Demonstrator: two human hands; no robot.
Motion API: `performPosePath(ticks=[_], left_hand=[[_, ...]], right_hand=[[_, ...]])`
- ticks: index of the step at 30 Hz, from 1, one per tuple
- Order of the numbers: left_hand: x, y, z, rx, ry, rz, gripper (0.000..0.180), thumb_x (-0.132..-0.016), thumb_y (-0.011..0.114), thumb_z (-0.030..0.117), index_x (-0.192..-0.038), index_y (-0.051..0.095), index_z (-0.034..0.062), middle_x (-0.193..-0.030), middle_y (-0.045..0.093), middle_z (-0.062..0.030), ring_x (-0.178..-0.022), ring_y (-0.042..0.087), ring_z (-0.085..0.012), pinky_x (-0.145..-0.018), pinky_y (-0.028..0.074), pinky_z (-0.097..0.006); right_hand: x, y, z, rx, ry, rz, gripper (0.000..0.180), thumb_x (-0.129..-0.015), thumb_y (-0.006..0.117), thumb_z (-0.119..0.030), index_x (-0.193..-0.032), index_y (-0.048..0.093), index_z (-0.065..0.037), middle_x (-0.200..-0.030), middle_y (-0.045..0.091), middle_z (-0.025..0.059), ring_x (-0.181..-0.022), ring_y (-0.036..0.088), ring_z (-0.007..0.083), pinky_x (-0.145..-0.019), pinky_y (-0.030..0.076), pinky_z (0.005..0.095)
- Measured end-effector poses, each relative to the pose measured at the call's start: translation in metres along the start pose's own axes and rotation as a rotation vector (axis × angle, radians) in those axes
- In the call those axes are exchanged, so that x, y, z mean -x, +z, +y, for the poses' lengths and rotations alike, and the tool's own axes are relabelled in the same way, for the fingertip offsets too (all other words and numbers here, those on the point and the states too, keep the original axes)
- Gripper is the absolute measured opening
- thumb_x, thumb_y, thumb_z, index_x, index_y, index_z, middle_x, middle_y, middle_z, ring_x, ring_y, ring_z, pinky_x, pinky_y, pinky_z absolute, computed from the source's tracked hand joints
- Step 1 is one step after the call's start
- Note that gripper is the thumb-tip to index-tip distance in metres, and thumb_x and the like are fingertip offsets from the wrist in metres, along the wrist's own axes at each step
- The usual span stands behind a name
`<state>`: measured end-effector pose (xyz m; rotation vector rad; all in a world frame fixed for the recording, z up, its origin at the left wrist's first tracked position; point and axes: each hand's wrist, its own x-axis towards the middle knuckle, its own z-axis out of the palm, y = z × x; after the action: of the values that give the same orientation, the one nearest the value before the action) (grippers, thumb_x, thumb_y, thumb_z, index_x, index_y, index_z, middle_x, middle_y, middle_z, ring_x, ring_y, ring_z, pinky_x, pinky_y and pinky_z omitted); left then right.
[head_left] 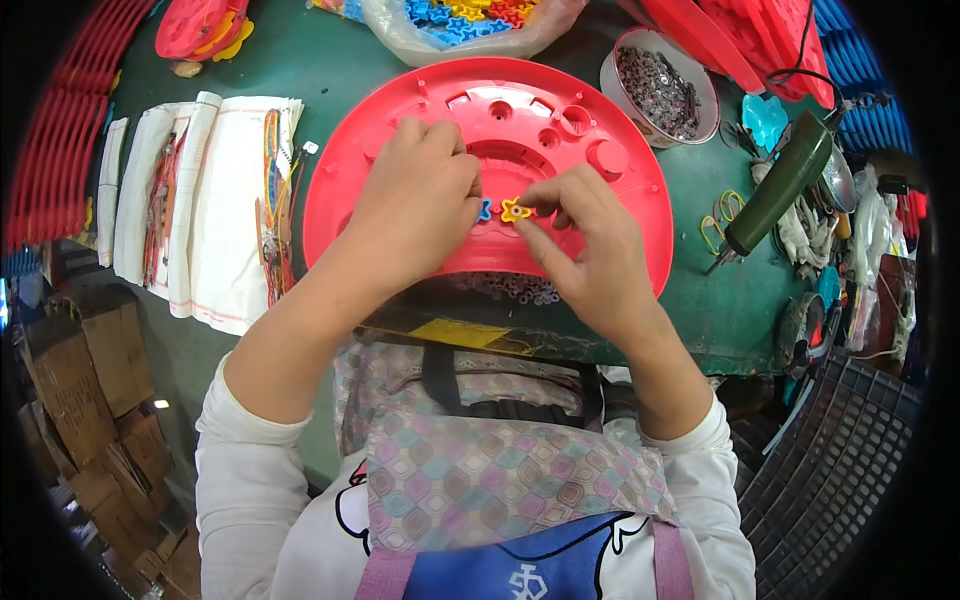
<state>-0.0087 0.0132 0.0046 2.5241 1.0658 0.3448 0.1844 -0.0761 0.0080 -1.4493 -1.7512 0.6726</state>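
A red, curved plastic panel [640, 215] lies on the green table in front of me, its moulded posts and round holes facing up. Over its middle, the fingers of my right hand [590, 225] pinch a small yellow plastic star [515, 210] with a hole at its centre. My left hand [420, 195] rests over the panel's left half with its fingers curled together. A small blue star [486, 210] shows beside those fingertips, partly hidden by them, and the left fingers seem to grip it.
A bag of coloured stars [465, 25] stands beyond the panel. At the right are a bowl of small screws [655, 85] and a green electric screwdriver [780, 185] on a cord. White cloth with bundled wires [225, 200] lies left. Small clear rings [515, 287] sit at the near edge.
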Motion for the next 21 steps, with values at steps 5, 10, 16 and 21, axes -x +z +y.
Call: performPosePath(ticks=[5,10,16,21], left_hand=[[-0.005,0.005,0.004,-0.067,-0.005,-0.043,0.011,-0.080,0.073,0.013,-0.086,0.073,0.0031,-0.102,0.064,-0.0141,-0.103,0.055,-0.0366,-0.093,0.048,-0.047],[-0.005,0.003,0.000,-0.025,0.043,-0.102,0.011,-0.084,0.070,0.012,-0.085,0.071,0.0017,-0.104,0.064,-0.0154,-0.103,0.055,-0.0375,-0.093,0.047,-0.046],[0.001,0.006,-0.011,0.090,0.055,-0.069,0.011,-0.085,0.070,0.010,-0.091,0.070,0.0005,-0.110,0.062,-0.0147,-0.107,0.053,-0.0359,-0.095,0.046,-0.045],[0.000,0.008,-0.009,0.051,0.073,-0.013,0.013,-0.084,0.068,0.008,-0.092,0.073,-0.0019,-0.109,0.063,-0.0177,-0.103,0.055,-0.0356,-0.093,0.048,-0.045]], right_hand=[[0.016,0.012,-0.009,0.005,-0.041,-0.052,0.022,-0.084,0.076,-0.003,-0.103,0.064,-0.002,-0.095,0.060,0.0136,-0.089,0.060,0.0335,-0.079,0.048,0.0424],[0.023,0.020,-0.008,0.061,-0.082,-0.037,0.024,-0.081,0.077,-0.003,-0.102,0.065,-0.002,-0.095,0.060,0.0137,-0.089,0.060,0.0347,-0.079,0.047,0.0432],[0.023,0.021,-0.007,0.147,-0.131,-0.009,0.022,-0.082,0.077,-0.002,-0.102,0.067,-0.002,-0.097,0.063,0.0146,-0.091,0.063,0.0335,-0.079,0.050,0.0407],[0.025,0.022,-0.004,0.161,-0.184,0.041,0.024,-0.082,0.077,-0.005,-0.103,0.066,-0.003,-0.097,0.061,0.0124,-0.090,0.060,0.0329,-0.079,0.046,0.0423]])
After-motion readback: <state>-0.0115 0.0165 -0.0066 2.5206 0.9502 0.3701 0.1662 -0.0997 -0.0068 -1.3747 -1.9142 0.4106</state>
